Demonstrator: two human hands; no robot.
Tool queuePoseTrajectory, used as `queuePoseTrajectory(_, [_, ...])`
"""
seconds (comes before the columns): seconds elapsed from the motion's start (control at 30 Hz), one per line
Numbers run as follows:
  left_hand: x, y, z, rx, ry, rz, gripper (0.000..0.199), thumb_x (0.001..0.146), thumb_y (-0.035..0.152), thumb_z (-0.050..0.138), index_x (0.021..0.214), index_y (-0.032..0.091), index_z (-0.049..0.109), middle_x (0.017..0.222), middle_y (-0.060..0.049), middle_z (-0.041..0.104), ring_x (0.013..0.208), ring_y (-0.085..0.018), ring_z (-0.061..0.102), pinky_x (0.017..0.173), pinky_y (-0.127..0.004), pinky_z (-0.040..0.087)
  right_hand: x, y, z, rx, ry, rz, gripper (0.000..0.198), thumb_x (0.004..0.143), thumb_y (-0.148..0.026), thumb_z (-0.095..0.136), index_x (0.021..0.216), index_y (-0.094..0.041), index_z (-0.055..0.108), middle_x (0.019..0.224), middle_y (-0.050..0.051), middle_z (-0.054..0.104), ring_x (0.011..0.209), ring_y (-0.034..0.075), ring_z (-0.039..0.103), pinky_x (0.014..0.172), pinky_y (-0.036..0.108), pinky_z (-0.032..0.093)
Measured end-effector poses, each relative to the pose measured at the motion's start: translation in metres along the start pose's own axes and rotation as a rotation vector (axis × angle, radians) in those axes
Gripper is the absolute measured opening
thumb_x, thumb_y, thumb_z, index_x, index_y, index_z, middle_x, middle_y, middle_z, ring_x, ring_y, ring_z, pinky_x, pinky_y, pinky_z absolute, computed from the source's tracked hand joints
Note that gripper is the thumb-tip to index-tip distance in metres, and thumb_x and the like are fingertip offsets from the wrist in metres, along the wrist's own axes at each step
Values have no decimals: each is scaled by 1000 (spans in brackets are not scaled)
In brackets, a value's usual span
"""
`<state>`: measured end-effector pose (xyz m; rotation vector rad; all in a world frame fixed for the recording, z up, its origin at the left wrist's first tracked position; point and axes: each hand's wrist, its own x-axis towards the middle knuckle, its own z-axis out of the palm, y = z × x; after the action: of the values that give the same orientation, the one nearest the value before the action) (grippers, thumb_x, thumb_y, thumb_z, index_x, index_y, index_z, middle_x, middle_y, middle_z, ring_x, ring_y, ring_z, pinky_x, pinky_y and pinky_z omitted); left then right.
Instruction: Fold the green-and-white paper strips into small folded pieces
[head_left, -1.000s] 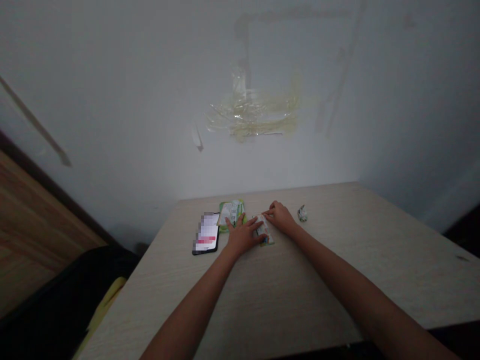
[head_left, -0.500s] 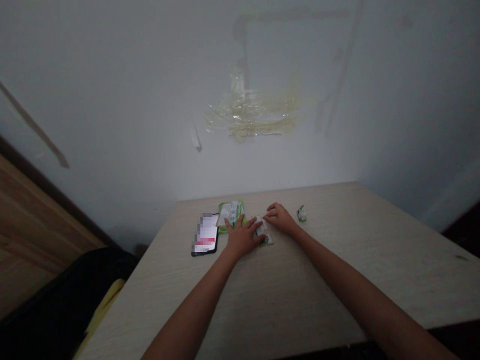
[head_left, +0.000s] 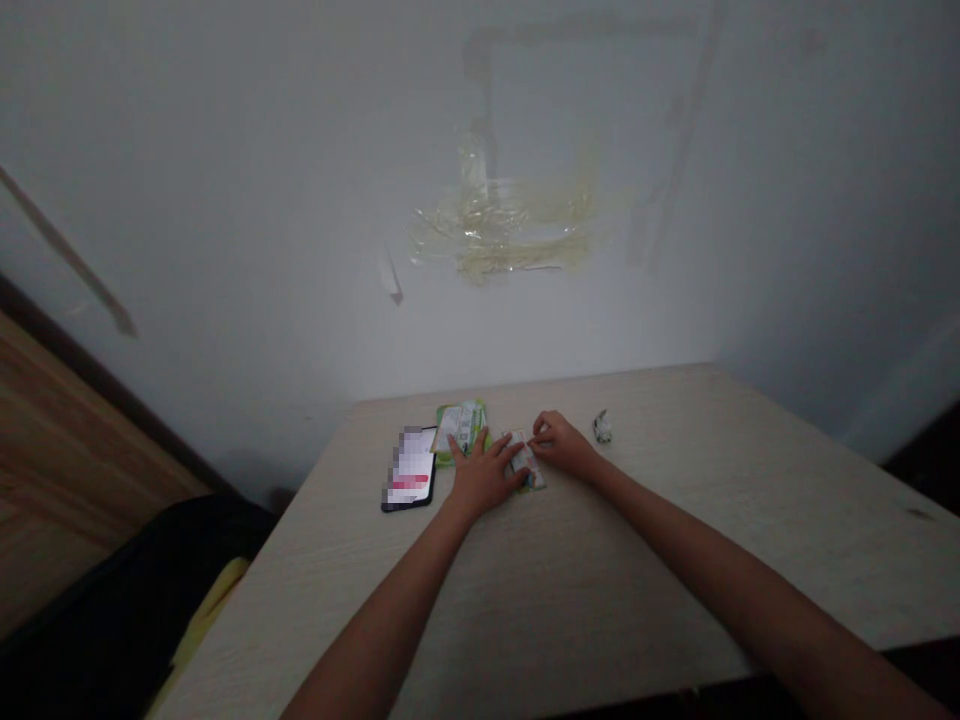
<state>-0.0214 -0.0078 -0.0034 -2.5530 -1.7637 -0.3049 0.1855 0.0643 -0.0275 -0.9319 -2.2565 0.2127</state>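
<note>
My left hand lies palm down with its fingers spread. Under its thumb and fingertips is a small flat printed card or sachet, pale with coloured patches, partly covered by the hand. Two of its other fingers reach over the near part of a green and white packet. At the right edge of the small printed piece is my right hand, thumb and fingertips drawn together in a pinch. Whatever the pinch holds is too small to make out.
A phone with a lit screen lies left of the green packet. Right of my right hand sits a crumpled wrapper. The pale wooden table meets a wall bearing old clear tape. Dark and yellow cloth is at left.
The fingers of my right hand have curled closer together into a pinch at the small printed piece's edge. My left hand stays spread in about the same place.
</note>
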Motion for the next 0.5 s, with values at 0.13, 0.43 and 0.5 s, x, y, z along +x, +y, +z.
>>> queuePoseTrajectory(0.13, [0,0,0,25,-6,1,56,89,69,31,140,49,40,152,6,41,146,-38,18,101,-82,-10,-8,-3,-4,-16,-2,-44,7,81,-16,68,81,-19,74,91,7,60,91,20,53,83,33,44])
queuePoseTrajectory(0.43, [1,-1,1,34,10,13,52,90,65,32,139,49,42,151,5,43,145,-38,19,101,-81,-13,-17,-18,-13,-36,-5,-150,9,82,-14,65,75,-17,71,87,7,59,88,19,53,80,32,45])
queuePoseTrajectory(0.5, [0,-1,1,42,11,15,51,91,64,32,139,50,41,151,6,43,145,-38,18,101,-81,-13,-19,-18,-14,-31,-8,-168,10,82,-14,65,75,-16,71,88,7,59,88,19,53,80,32,45])
